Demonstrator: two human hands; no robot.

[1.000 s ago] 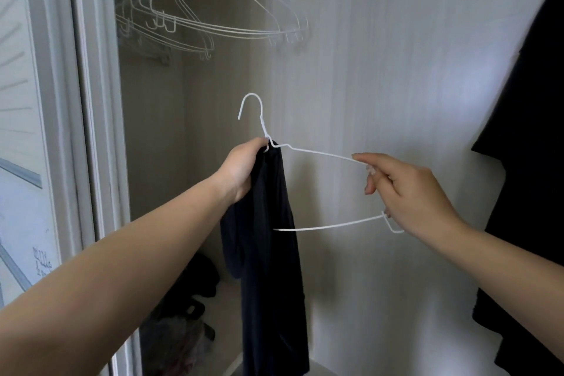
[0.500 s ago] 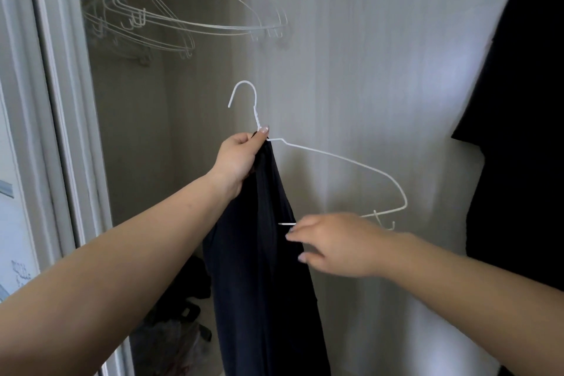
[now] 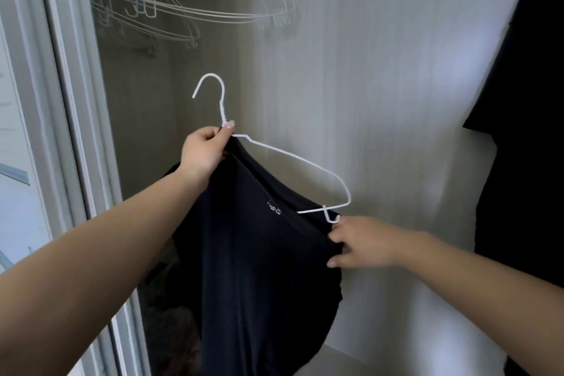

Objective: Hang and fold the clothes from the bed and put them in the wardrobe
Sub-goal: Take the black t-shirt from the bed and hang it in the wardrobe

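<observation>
Our left hand (image 3: 204,153) pinches the neck of the white wire hanger (image 3: 293,159) just below its hook, with a bunch of the dark garment (image 3: 253,268) caught in the same grip. Our right hand (image 3: 364,246) has its fingers curled around the garment's edge, just beneath the hanger's far corner, and draws the cloth out toward that end.

To do this step well, we judge that the left hand should keep the hanger steady and level while the right hand lifts the opening of the garment up and over the bare right shoulder of the wire, then lets the cloth settle evenly on both sides so it does not slide off. The fabric looks soft and slippery, so a gentle pull is wiser than a tug.

The garment is dark navy or black and thin, with a small pale printed label near its upper edge. It hangs in long loose folds below our hands, in front of the open wardrobe (image 3: 381,85).

Above, several empty hangers (image 3: 195,12) hang inside the wardrobe, and another dark piece of clothing (image 3: 531,131) hangs at the right edge.
</observation>
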